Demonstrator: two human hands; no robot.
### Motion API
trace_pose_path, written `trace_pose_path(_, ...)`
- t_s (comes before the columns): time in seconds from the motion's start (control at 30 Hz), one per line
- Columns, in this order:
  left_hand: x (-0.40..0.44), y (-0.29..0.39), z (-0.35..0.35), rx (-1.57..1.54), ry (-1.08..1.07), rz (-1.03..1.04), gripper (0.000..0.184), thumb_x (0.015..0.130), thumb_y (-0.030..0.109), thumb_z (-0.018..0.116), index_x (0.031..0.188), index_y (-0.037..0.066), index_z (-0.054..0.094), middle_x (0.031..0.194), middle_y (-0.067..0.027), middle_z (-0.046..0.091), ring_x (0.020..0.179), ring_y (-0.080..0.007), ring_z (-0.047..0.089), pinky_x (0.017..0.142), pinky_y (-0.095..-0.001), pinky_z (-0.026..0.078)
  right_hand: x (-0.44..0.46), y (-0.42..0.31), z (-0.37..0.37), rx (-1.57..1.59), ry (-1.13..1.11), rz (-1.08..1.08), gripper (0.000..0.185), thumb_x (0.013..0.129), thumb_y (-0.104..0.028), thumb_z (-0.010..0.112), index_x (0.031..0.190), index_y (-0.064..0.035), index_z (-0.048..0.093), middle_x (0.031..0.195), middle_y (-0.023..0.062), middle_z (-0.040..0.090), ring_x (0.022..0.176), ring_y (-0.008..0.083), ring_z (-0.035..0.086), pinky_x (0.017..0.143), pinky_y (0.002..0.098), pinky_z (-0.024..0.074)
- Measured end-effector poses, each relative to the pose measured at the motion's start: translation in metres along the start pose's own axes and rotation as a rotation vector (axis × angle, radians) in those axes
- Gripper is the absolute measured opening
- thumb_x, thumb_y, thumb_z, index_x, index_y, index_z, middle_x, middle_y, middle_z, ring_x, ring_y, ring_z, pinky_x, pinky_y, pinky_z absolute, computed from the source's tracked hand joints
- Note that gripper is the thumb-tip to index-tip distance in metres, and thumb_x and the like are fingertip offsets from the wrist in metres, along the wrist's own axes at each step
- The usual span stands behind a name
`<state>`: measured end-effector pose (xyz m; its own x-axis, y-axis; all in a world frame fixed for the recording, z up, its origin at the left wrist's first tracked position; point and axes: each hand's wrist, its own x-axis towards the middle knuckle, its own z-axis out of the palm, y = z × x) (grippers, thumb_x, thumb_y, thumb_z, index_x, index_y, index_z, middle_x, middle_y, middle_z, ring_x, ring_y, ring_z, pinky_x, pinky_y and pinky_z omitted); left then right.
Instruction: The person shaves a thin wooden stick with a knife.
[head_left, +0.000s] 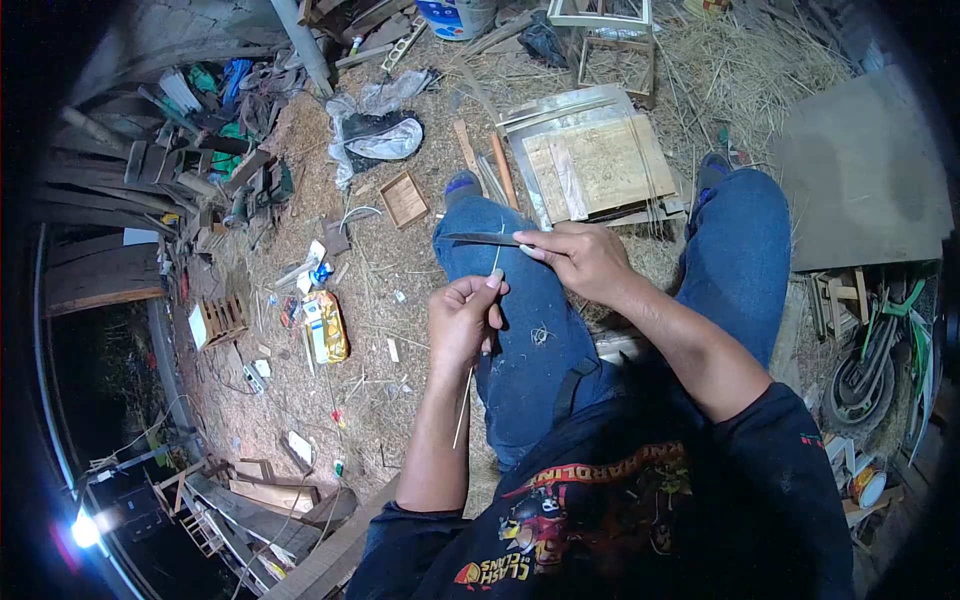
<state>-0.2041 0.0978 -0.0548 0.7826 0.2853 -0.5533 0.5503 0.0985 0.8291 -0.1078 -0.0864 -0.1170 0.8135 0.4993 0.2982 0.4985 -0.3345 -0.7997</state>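
Observation:
My left hand (466, 315) is closed round a thin pale strip (462, 408), pinching it between thumb and finger above my knee. The strip runs up to the blade and hangs down past my wrist. In my right hand (575, 258) is a knife (480, 239), its dark blade pointing left across the strip. Its handle is mostly hidden by my fingers. Both hands are over my jeans leg (530, 350), close together but apart. A small curl of shavings (541, 335) lies on the jeans.
Ahead lie wooden boards (600, 160) and a small wooden tray (404, 200). A yellow packet (325, 328) is on the littered ground at left. A large flat panel (865, 170) stands at right, above a small wheel (860, 390).

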Motion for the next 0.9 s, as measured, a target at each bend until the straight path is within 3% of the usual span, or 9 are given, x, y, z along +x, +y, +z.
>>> trace_pose_path(0.27, -0.001, 0.001, 0.003, -0.003, -0.007, 0.001, 0.028, 0.099, 0.023, 0.064, 0.087, -0.001, 0.069, 0.054, -0.0013, 0.057, 0.033, -0.0064, 0.039, 0.032, -0.0230, 0.026, -0.003, 0.010, -0.001, 0.011, 0.015, 0.010, 0.027, 0.090, -0.020, 0.070, 0.117, -0.0226, 0.075, 0.069, 0.0101, 0.061, 0.063, 0.0266, 0.062, 0.060, 0.0381, 0.0494)
trace_pose_path(0.47, -0.006, -0.004, -0.001, -0.021, -0.015, 0.013, 0.029, 0.100, 0.024, 0.064, 0.088, -0.002, 0.069, 0.055, -0.0014, 0.057, 0.034, -0.0064, 0.039, 0.032, -0.0230, 0.026, -0.003, 0.028, -0.016, -0.090, -0.037, 0.351, 0.026, 0.092, -0.020, 0.070, 0.118, -0.0210, 0.075, 0.094, 0.0109, 0.074, 0.077, 0.0212, 0.070, 0.070, 0.0330, 0.0540)
trace_pose_path(0.53, -0.012, -0.004, 0.002, 0.013, 0.013, 0.102, 0.028, 0.100, 0.024, 0.063, 0.091, -0.002, 0.070, 0.055, -0.0011, 0.057, 0.034, -0.0060, 0.040, 0.033, -0.0231, 0.026, -0.002, 0.020, -0.017, 0.224, 0.125, 0.202, 0.030, 0.096, -0.030, 0.066, 0.123, -0.0196, 0.073, 0.100, 0.0127, 0.076, 0.085, 0.0247, 0.072, 0.076, 0.0354, 0.0546)
trace_pose_path(0.57, -0.014, -0.004, 0.003, 0.007, 0.024, 0.118, 0.029, 0.101, 0.024, 0.061, 0.093, -0.002, 0.071, 0.056, -0.0008, 0.058, 0.036, -0.0059, 0.041, 0.034, -0.0230, 0.028, -0.001, 0.013, -0.018, 0.226, 0.118, 0.195, 0.030, 0.096, -0.030, 0.066, 0.123, -0.0196, 0.073, 0.100, 0.0127, 0.076, 0.085, 0.0247, 0.072, 0.076, 0.0354, 0.0546)
trace_pose_path(0.63, -0.024, -0.002, 0.008, 0.029, 0.027, 0.139, 0.030, 0.102, 0.025, 0.061, 0.094, -0.002, 0.071, 0.056, -0.0007, 0.058, 0.036, -0.0059, 0.041, 0.035, -0.0229, 0.028, 0.002, -0.006, -0.026, 0.424, 0.092, 0.289, 0.034, 0.092, -0.030, 0.073, 0.116, -0.0045, 0.074, 0.091, 0.0117, 0.074, 0.083, 0.0166, 0.069, 0.073, 0.0301, 0.0530)
trace_pose_path(0.67, -0.028, 0.000, 0.010, 0.056, 0.017, 0.160, 0.031, 0.102, 0.026, 0.060, 0.094, -0.002, 0.071, 0.056, -0.0006, 0.058, 0.037, -0.0059, 0.042, 0.035, -0.0227, 0.029, 0.005, -0.018, -0.032, 0.422, 0.094, 0.290, 0.034, 0.092, -0.030, 0.073, 0.116, -0.0045, 0.074, 0.091, 0.0117, 0.074, 0.083, 0.0166, 0.069, 0.073, 0.0301, 0.0530)
trace_pose_path(0.73, -0.037, 0.002, 0.015, 0.062, -0.028, 0.160, 0.031, 0.103, 0.027, 0.058, 0.096, -0.001, 0.070, 0.057, -0.0013, 0.058, 0.038, -0.0066, 0.043, 0.036, -0.0227, 0.031, 0.011, -0.040, -0.038, 0.664, -0.002, 0.399, 0.036, 0.088, -0.030, 0.078, 0.104, 0.0027, 0.074, 0.082, 0.0082, 0.070, 0.079, 0.0082, 0.063, 0.071, 0.0252, 0.0502)
trace_pose_path(0.77, -0.042, 0.003, 0.019, 0.018, -0.093, 0.146, 0.031, 0.103, 0.027, 0.058, 0.096, -0.001, 0.069, 0.057, -0.0024, 0.058, 0.037, -0.0074, 0.044, 0.035, -0.0224, 0.032, 0.012, -0.044, -0.034, 0.752, 0.027, 0.391, 0.025, 0.090, -0.027, 0.077, 0.093, -0.0019, 0.072, 0.076, 0.0009, 0.065, 0.071, 0.0046, 0.058, 0.067, 0.0225, 0.0477)
trace_pose_path(0.9, -0.051, 0.008, 0.029, -0.091, -0.204, 0.162, 0.028, 0.104, 0.026, 0.056, 0.102, 0.000, 0.066, 0.058, -0.0044, 0.059, 0.037, -0.0086, 0.046, 0.036, -0.0215, 0.035, 0.019, -0.060, -0.043, 0.768, -0.065, 0.466, 0.021, 0.095, -0.024, 0.071, 0.088, -0.0038, 0.068, 0.071, -0.0045, 0.059, 0.066, 0.0036, 0.052, 0.061, 0.0210, 0.0413)
